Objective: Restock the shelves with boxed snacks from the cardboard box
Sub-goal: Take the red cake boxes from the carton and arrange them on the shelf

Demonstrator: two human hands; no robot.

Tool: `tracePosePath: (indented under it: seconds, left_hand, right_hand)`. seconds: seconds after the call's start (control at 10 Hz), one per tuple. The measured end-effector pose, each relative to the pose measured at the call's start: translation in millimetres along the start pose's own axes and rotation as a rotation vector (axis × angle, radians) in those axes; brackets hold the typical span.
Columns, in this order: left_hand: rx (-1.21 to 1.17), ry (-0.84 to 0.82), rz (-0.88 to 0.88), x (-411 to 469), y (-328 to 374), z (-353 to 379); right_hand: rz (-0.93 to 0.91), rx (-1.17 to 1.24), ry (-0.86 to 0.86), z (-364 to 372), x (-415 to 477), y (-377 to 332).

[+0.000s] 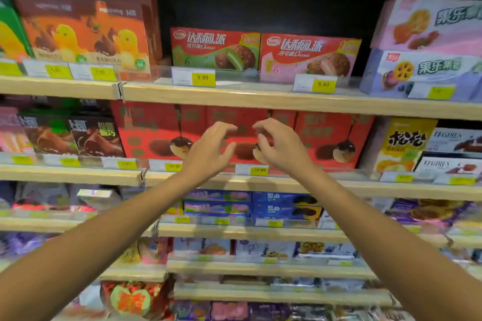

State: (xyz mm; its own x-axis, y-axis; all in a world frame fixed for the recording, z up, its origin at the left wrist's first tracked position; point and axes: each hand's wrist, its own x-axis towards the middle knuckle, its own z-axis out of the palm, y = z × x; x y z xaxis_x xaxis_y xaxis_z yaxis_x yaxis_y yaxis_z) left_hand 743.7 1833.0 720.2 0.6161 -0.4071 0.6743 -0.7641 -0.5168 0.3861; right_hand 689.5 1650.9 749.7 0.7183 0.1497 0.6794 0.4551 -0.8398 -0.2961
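Pale wood-edged shelving [260, 101], dark back panel [260, 8], yellow price tags [202, 77]

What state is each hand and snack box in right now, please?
left hand, fingers loosely curled, holding nothing, before the red boxes
right hand, fingers loosely curled, holding nothing
red boxes, upright in a row, fronts outward
green pie box, upright, shelved
pink pie box, upright beside it
lilac boxes, stacked two high

Bare left forearm [117, 224] and right forearm [365, 216] stretch forward and up, converging. Palm of left hand [211, 147] turned inward, fingers arched, thumb spread, gripping nothing. Opposite, right hand [280, 144] mirrors it, fingers loosely bent. Fingertips close, not touching
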Motion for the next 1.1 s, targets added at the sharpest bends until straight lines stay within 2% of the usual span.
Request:
tracePosePath:
  seconds: [0.1,0.3,0.4,0.5,0.6,0.7,0.8,0.9,1.0,1.1]
  left_hand:
    - [-0.208,-0.124,-0.199,-45.1,-25.6,12.6]
    - [-0.275,-0.449,-0.564,-153.8,-79.4,46.6]
    - [-0.206,-0.622,-0.782,-211.7,-102.6,67.6]
    - [-0.237,-0.767,-0.976,-266.0,-129.7,87.4]
    - [-0.687,-0.668,-1.461,-339.0,-156.0,110.6]
    - [-0.558,-0.783,-1.445,-394.8,-172.4,134.8]
    - [-0.433,-0.703,-1.502,-442.7,-171.9,157.6]
    - [-0.447,-0.648,-1.553,-489.2,-181.2,184.2]
    - [-0.464,-0.724,-1.578,-549.3,-197.9,216.9]
    - [-0.429,-0.705,-1.582,-587.3,-210.0,250.4]
  right_hand:
    - [0.14,0.107,-0.155,37.4,-26.5,-2.1]
    - [0.489,0.257,-0.473,126.5,-111.9,9.0]
    - [0.618,0.289,-0.659,170.4,-158.3,9.6]
    - [0.757,0.348,-0.817,213.8,-199.5,7.6]
    - [0.871,0.38,-0.951,257.2,-247.6,7.9]
    - [0.991,0.356,-1.099,305.7,-306.7,14.0]
    - [1.126,0.406,-1.099,338.5,-354.3,13.8]
    - [1.282,0.41,-1.13,373.3,-403.5,14.4]
    - [1.434,0.409,-1.149,418.1,-462.8,25.2]
    - [1.523,0.379,-1.198,459.9,-511.5,36.6]
